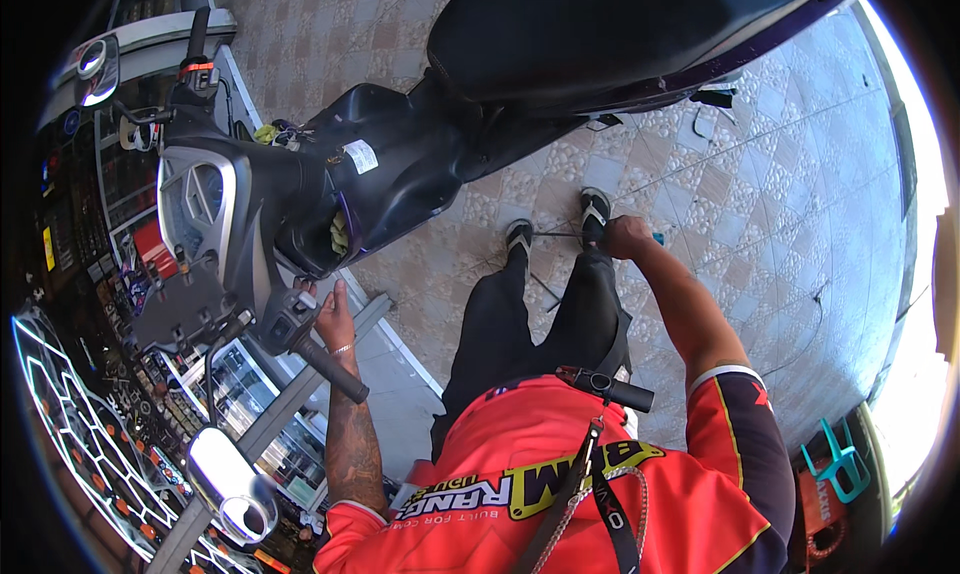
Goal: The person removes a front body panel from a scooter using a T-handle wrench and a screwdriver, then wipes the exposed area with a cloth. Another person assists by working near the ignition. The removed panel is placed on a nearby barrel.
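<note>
A dark scooter stands in front of me, its handlebar to the left and its seat at the upper right. My left hand is raised beside the scooter's front panel, below the handlebar grip. Its thumb and fingers are apart, and I see nothing held in it; whether the fingertips touch the panel I cannot tell. Low by my right leg, my right hand is closed around what looks like a screwdriver. A long thin metal shaft points left from the fist, and a teal end shows on the other side.
Round mirrors and a phone holder stick out from the handlebar. Glass display cases line the left side. A teal plastic chair stands at the lower right. Patterned tiles cover the floor.
</note>
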A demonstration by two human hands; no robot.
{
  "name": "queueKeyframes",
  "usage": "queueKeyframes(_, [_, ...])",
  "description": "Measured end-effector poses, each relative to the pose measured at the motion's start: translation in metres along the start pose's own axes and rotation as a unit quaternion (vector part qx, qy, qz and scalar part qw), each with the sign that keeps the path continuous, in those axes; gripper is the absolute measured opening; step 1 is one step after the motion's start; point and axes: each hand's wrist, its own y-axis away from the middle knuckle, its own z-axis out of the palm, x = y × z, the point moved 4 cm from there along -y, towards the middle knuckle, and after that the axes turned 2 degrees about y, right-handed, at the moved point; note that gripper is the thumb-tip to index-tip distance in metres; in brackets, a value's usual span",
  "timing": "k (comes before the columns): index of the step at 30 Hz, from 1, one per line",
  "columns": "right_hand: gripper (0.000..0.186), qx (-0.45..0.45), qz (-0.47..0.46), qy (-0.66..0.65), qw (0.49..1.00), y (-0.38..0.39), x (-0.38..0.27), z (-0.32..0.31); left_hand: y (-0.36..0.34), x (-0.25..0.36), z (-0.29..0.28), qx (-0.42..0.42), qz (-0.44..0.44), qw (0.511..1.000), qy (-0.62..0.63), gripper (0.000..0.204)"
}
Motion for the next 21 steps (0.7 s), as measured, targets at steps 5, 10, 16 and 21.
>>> queueKeyframes(5, [0.024,0.076,-0.082,0.077,0.991,-0.127,-0.04,0.01,-0.001,-0.015,0.007,0.047,0.03,0.998,-0.035,0.075])
queueKeyframes(10, [0.025,0.115,-0.113,0.032,0.986,-0.259,-0.106,-0.005,-0.001,-0.029,0.017,0.118,-0.03,0.992,0.012,0.067])
queueKeyframes(16, [0.023,0.247,-0.195,0.049,0.948,-0.36,-0.169,-0.01,0.0,-0.036,0.03,0.174,-0.004,0.984,-0.035,0.065])
queueKeyframes(21, [0.029,0.328,-0.227,-0.071,0.914,-0.408,-0.182,0.007,0.003,-0.051,0.031,0.196,-0.042,0.98,-0.004,0.067])
